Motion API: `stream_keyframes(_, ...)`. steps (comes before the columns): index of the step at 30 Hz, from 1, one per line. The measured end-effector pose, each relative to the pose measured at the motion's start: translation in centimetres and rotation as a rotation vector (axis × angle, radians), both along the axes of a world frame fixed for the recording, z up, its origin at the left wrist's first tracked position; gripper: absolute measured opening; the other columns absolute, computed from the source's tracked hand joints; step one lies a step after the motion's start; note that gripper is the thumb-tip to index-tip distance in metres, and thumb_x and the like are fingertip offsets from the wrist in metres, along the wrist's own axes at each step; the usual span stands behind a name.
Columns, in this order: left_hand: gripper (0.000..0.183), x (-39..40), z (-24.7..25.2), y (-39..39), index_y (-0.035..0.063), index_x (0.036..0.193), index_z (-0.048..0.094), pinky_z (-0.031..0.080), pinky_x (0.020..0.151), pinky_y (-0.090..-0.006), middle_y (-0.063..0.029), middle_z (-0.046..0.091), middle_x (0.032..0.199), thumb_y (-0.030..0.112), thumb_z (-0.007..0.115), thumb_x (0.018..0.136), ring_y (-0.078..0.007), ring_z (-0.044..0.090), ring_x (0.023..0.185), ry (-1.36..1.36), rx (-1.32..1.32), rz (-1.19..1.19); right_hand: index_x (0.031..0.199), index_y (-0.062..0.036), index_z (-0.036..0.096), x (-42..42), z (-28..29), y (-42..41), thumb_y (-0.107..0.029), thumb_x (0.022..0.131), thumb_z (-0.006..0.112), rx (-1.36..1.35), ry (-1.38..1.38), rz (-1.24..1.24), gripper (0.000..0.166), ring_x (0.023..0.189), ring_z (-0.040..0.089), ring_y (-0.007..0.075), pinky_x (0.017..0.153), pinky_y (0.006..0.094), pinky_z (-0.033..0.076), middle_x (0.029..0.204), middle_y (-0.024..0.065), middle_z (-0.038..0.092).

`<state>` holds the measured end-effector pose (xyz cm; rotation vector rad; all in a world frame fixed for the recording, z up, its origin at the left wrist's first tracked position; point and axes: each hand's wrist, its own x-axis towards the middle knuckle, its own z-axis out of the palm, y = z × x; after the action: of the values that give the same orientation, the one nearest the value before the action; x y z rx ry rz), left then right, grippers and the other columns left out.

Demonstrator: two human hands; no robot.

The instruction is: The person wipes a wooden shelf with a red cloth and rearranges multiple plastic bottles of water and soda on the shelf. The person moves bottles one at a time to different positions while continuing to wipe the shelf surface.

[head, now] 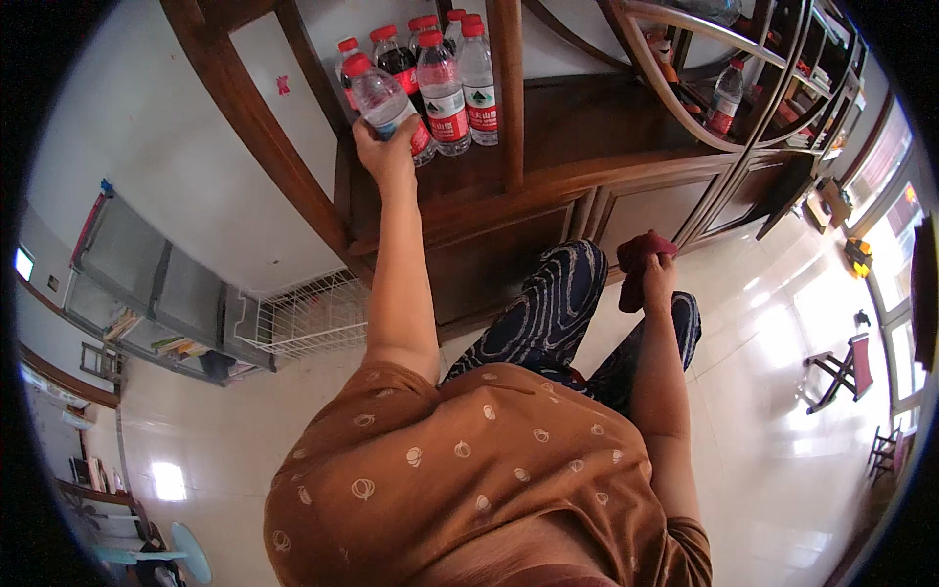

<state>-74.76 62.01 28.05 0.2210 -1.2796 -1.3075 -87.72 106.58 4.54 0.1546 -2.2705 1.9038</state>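
My left hand [386, 150] is wrapped around a clear plastic water bottle [378, 95] with a red cap and a red and white label. That bottle leans a little at the front left of a cluster on the dark wooden cabinet shelf [572, 125]. Beside it stand two more water bottles, one nearer [444, 99] and one against the post [478, 88]. Behind them are cola bottles [396, 59] with dark liquid and red caps. Over my knees, my right hand [658, 271] grips a bunched dark red cloth [637, 268], away from the shelf.
A wooden post [506, 95] rises at the shelf's front, right of the bottles. Farther right, another bottle [726, 99] stands behind a curved wooden frame [660, 95]. A white wire basket [304, 315] is at the lower left. A folding stool [843, 370] stands on the tiled floor.
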Motion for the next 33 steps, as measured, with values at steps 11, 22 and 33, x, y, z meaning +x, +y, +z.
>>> stream_keyframes(11, 0.065, 6.4, 1.6, 15.5, 0.0083, 0.138, 0.044, 0.047, 0.102, -0.0385, -0.0054, 0.058, 0.126, 0.016, 0.078, 0.083, -0.0204, 0.058, 0.116, 0.281, 0.256, -0.941, 0.117, 0.0008, 0.065, 14.2, 18.5, -7.5, -0.002, 0.091, 0.054, -0.329, 0.479, 0.222, 0.029, 0.096, 0.066, 0.0222, 0.086, 0.0320, 0.052, 0.108, 0.0132, 0.070)
stream_keyframes(22, 0.048, 4.1, -3.0, 22.5, 0.0050, 0.137, 0.048, 0.045, 0.104, -0.0394, -0.0097, 0.059, 0.130, 0.039, 0.050, 0.103, -0.0219, 0.057, 0.119, 0.035, 0.311, -1.330, 0.142, -0.0021, 0.046, 13.5, 21.6, -8.7, -0.017, 0.095, 0.055, -0.103, 0.488, 0.464, 0.051, 0.127, 0.052, 0.0363, 0.106, 0.0372, 0.040, 0.138, 0.0209, 0.054)
stream_keyframes(33, 0.056, -1.8, -1.4, 20.8, 0.0063, 0.123, 0.050, 0.053, 0.087, -0.0354, -0.0073, 0.062, 0.110, 0.010, 0.083, 0.078, -0.0182, 0.063, 0.096, 0.004, 0.190, -1.044, 0.135, -0.0062, 0.053, 12.6, 16.6, -8.4, -0.032, 0.099, 0.056, -0.732, -0.354, 0.559, 0.044, 0.095, 0.066, 0.0151, 0.073, 0.0278, 0.056, 0.119, 0.0101, 0.062)
